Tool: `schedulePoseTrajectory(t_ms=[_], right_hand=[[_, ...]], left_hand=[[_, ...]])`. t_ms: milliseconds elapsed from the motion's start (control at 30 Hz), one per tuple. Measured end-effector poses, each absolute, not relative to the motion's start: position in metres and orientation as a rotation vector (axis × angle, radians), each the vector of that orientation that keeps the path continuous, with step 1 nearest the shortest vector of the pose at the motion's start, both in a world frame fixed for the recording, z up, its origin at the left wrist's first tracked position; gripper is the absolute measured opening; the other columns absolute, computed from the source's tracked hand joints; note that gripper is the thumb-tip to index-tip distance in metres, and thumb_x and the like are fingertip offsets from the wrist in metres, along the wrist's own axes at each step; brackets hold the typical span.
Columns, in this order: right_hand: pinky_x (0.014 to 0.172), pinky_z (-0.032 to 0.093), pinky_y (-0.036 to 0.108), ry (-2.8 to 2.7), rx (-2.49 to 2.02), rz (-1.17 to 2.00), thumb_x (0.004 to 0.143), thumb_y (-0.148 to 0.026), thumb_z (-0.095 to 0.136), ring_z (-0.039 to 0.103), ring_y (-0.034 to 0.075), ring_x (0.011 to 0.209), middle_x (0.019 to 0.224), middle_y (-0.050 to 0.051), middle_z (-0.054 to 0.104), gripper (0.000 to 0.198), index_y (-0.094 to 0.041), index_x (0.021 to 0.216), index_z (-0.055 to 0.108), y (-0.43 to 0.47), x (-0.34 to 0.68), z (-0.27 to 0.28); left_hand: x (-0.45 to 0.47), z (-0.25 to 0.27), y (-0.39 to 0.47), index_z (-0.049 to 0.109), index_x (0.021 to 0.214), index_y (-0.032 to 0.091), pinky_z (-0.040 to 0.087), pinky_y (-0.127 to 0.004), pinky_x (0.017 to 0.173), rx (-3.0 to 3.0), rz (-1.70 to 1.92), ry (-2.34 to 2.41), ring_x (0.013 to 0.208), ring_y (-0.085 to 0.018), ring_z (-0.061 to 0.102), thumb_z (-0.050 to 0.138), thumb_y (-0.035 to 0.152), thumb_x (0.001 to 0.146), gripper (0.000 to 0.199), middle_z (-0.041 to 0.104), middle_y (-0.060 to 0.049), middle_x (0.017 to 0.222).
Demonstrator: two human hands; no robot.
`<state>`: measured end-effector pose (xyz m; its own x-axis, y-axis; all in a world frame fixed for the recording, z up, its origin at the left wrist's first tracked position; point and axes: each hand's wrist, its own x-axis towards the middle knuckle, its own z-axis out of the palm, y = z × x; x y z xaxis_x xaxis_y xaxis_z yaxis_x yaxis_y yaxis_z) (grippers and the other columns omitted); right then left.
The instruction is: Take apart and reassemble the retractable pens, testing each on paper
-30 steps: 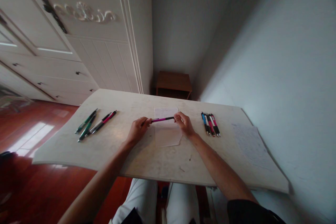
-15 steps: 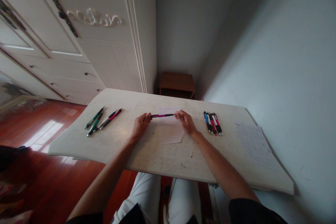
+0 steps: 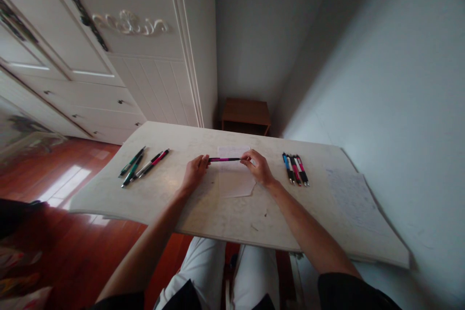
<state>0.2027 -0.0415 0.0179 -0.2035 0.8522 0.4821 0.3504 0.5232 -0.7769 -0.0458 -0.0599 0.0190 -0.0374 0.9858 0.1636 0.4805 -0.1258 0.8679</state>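
A pink and black pen [image 3: 225, 159] lies crosswise between my two hands, just over a sheet of white paper [image 3: 236, 181]. My left hand [image 3: 196, 171] is closed around its left end. At the other end, the fingertips of my right hand [image 3: 257, 166] pinch the dark tip. To the left rest several loose pens, among them a green pen [image 3: 132, 170] and a pink and black pen [image 3: 156, 162]. On the right, several pens lie side by side, with a blue and black pen [image 3: 287, 167] outermost.
The white table [image 3: 174, 140] carries a written sheet [image 3: 356, 198] by the wall at right. Small scraps [image 3: 255, 227] lie near the front edge. A white wardrobe [image 3: 152, 43] stands behind on the left; a brown wooden stand [image 3: 246, 112] is beyond the table.
My right hand's fingers have shifted slightly at the pen's tip and now pinch it differently. My left hand holds its place, and the view has moved a little.
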Motion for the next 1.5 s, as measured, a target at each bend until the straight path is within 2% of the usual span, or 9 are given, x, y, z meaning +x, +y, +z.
schedulePoseTrajectory(t_ms=[300,467,633,833,1133,1300,1500], right_hand=[[0.073,0.049,0.032,-1.801,-0.963,0.584,0.085,-0.037,0.065,0.060,0.018,0.076,0.082,0.005,0.065,0.016,-0.022,0.081,0.067,-0.037,0.211,0.020],[0.073,0.049,0.031,-1.875,-0.972,0.532,0.088,-0.034,0.063,0.061,0.018,0.078,0.085,0.005,0.067,0.015,-0.021,0.086,0.070,-0.032,0.222,0.016],[0.081,0.049,0.032,-2.163,-1.050,0.379,0.091,-0.020,0.058,0.063,0.020,0.088,0.091,0.007,0.069,0.015,-0.020,0.092,0.073,-0.026,0.232,0.006],[0.081,0.047,0.032,-2.336,-1.070,0.146,0.088,-0.006,0.056,0.062,0.019,0.088,0.094,0.006,0.069,0.027,-0.024,0.096,0.074,-0.029,0.227,0.002],[0.081,0.049,0.032,-2.364,-1.107,0.142,0.090,-0.008,0.056,0.063,0.019,0.090,0.097,0.006,0.070,0.026,-0.022,0.104,0.072,-0.030,0.227,0.001],[0.083,0.050,0.034,-2.350,-1.147,0.165,0.086,-0.008,0.060,0.064,0.022,0.092,0.098,0.007,0.071,0.025,-0.020,0.105,0.072,-0.030,0.226,0.002],[0.087,0.051,0.037,-2.321,-1.130,0.227,0.088,-0.013,0.059,0.063,0.022,0.095,0.102,0.008,0.070,0.024,-0.021,0.108,0.070,-0.030,0.229,0.003]], left_hand=[[-0.045,0.023,-0.061,0.054,0.067,0.018,0.040,-0.024,0.054,1.660,1.133,1.536,0.055,-0.014,0.053,0.039,0.055,0.089,0.046,0.059,-0.002,0.061],[-0.050,0.023,-0.059,0.055,0.068,0.018,0.039,-0.024,0.055,1.704,1.168,1.596,0.056,-0.014,0.053,0.039,0.050,0.091,0.043,0.058,-0.001,0.060],[-0.058,0.017,-0.055,0.058,0.068,0.018,0.042,-0.026,0.067,1.995,1.131,1.643,0.068,-0.016,0.054,0.043,0.040,0.092,0.036,0.059,-0.003,0.071],[-0.062,0.010,-0.057,0.065,0.074,0.018,0.044,-0.029,0.072,2.132,0.985,1.647,0.074,-0.018,0.055,0.045,0.036,0.094,0.034,0.058,-0.005,0.078],[-0.062,0.009,-0.068,0.072,0.092,0.018,0.046,-0.035,0.084,2.205,0.926,1.689,0.088,-0.022,0.057,0.046,0.036,0.094,0.032,0.064,-0.008,0.090],[-0.064,0.004,-0.071,0.072,0.101,0.018,0.047,-0.036,0.086,2.236,0.904,1.694,0.091,-0.023,0.058,0.048,0.038,0.094,0.032,0.064,-0.009,0.095],[-0.067,0.002,-0.070,0.069,0.105,0.018,0.047,-0.039,0.089,2.219,0.934,1.669,0.092,-0.023,0.059,0.050,0.036,0.093,0.029,0.065,-0.009,0.097]])
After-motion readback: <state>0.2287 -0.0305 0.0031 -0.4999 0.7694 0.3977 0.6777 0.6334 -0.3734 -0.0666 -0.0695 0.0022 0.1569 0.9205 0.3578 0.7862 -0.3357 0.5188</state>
